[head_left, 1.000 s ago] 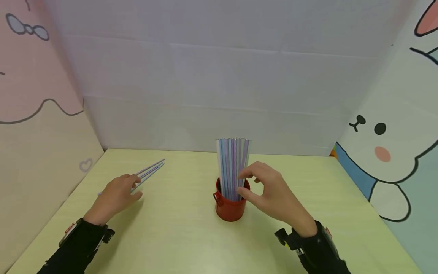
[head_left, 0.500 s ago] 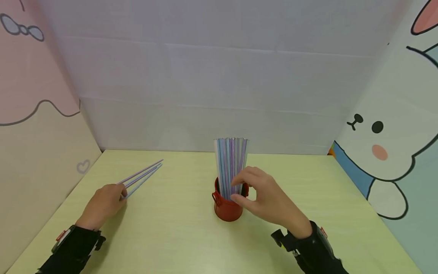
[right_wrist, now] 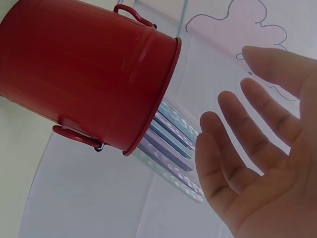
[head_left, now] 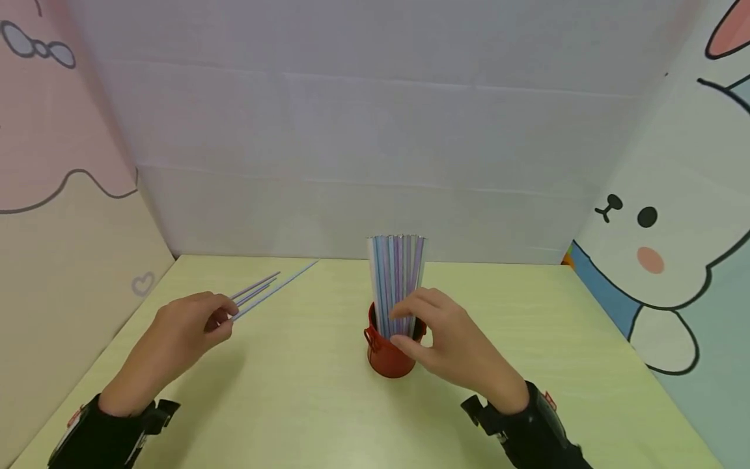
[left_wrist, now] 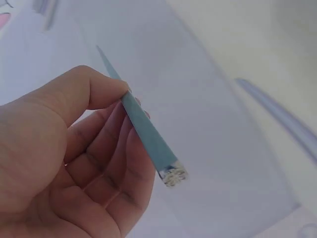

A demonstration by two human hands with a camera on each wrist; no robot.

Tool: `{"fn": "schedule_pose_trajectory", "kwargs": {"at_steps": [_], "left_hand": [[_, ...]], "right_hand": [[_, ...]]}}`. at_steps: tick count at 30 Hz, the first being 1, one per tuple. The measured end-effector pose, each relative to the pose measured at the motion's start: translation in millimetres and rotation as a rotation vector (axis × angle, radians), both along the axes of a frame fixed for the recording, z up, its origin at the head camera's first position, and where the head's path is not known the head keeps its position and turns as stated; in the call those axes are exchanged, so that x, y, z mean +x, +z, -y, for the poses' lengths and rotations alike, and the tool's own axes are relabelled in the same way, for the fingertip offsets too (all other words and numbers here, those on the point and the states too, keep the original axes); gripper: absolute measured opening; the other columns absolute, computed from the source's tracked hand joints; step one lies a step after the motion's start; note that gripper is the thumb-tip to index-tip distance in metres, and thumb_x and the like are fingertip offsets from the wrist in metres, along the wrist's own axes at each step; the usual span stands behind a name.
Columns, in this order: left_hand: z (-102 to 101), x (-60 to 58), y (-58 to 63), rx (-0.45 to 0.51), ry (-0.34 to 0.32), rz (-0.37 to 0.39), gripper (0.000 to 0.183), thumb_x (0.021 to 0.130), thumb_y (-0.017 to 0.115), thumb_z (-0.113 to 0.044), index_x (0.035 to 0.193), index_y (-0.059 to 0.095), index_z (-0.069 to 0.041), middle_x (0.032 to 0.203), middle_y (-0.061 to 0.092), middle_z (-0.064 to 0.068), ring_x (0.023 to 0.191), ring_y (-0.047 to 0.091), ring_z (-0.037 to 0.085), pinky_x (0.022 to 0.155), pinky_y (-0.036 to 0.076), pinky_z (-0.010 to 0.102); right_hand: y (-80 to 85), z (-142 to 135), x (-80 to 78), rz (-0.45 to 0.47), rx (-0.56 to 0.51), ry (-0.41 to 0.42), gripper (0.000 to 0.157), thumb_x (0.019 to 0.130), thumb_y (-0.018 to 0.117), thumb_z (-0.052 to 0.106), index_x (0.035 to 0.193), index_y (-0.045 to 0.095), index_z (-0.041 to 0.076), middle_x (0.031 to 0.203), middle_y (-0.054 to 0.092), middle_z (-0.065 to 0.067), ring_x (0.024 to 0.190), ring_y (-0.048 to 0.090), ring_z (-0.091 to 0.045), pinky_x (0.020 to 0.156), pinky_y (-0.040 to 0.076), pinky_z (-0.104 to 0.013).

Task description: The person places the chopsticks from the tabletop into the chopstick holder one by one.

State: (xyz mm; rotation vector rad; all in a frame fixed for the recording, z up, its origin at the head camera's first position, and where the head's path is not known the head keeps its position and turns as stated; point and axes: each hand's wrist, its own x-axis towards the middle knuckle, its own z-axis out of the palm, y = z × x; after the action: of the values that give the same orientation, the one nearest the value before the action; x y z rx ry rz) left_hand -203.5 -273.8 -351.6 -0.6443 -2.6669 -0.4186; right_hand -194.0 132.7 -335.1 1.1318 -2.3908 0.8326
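My left hand pinches a pale blue chopstick between thumb and fingers, raised above the table at the left. Its patterned silvery end faces the left wrist camera and its thin tip points away. A couple of purplish chopsticks lie on the table behind that hand, partly hidden by it. A red bucket with small side handles holds a bundle of upright blue, purple and whitish chopsticks. My right hand is beside the bucket's right side, fingers loosely bent before the bundle, holding nothing.
The pale yellow-green table carries the bucket near its middle. A whitish wall rises at its back edge. Printed cartoon panels flank the table on both sides.
My left hand drew back toward the left, then rose and moved right with one chopstick lifted from those on the table. My right hand shifted slightly left, staying beside the bucket.
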Motion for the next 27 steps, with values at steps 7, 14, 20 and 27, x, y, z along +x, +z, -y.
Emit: {"fn": "schedule_pose_trajectory", "kwargs": {"at_steps": [7, 14, 20, 27], "left_hand": [[-43, 18.1, 26.3, 0.012, -0.191, -0.188, 0.025, 0.073, 0.069, -0.003, 0.087, 0.063, -0.023, 0.079, 0.053, -0.019, 0.065, 0.049, -0.001, 0.054, 0.046, 0.02], [-88, 23.2, 32.1, -0.037, -0.309, -0.205, 0.022, 0.072, 0.071, -0.002, 0.085, 0.067, -0.019, 0.078, 0.055, -0.014, 0.066, 0.047, 0.001, 0.055, 0.045, 0.02], [-122, 26.2, 31.4, -0.058, -0.372, -0.136, 0.02, 0.072, 0.076, -0.004, 0.087, 0.068, -0.016, 0.079, 0.056, -0.011, 0.069, 0.046, 0.005, 0.056, 0.044, 0.018], [-150, 26.2, 29.0, -0.072, -0.421, -0.166, 0.017, 0.074, 0.072, -0.004, 0.087, 0.069, -0.015, 0.077, 0.053, -0.01, 0.067, 0.041, 0.006, 0.055, 0.039, 0.016]], "right_hand": [[-0.4, 7, 4.9, -0.069, 0.016, -0.052, 0.03, 0.082, 0.075, 0.019, 0.109, 0.062, 0.017, 0.106, 0.055, 0.008, 0.097, 0.046, -0.01, 0.072, 0.047, -0.025], [-4.4, 20, 10.2, -0.138, 0.032, -0.05, 0.033, 0.081, 0.076, 0.019, 0.111, 0.062, 0.016, 0.109, 0.055, 0.004, 0.1, 0.045, -0.013, 0.076, 0.048, -0.026], [-9.5, 28, 12.6, -0.181, 0.036, -0.032, 0.026, 0.081, 0.075, 0.017, 0.105, 0.065, 0.017, 0.103, 0.055, 0.007, 0.094, 0.046, -0.011, 0.076, 0.047, -0.027], [-12.5, 30, 15.9, -0.175, 0.049, -0.042, 0.017, 0.08, 0.076, 0.015, 0.095, 0.068, 0.016, 0.095, 0.056, 0.008, 0.084, 0.046, -0.009, 0.069, 0.045, -0.022]]}}
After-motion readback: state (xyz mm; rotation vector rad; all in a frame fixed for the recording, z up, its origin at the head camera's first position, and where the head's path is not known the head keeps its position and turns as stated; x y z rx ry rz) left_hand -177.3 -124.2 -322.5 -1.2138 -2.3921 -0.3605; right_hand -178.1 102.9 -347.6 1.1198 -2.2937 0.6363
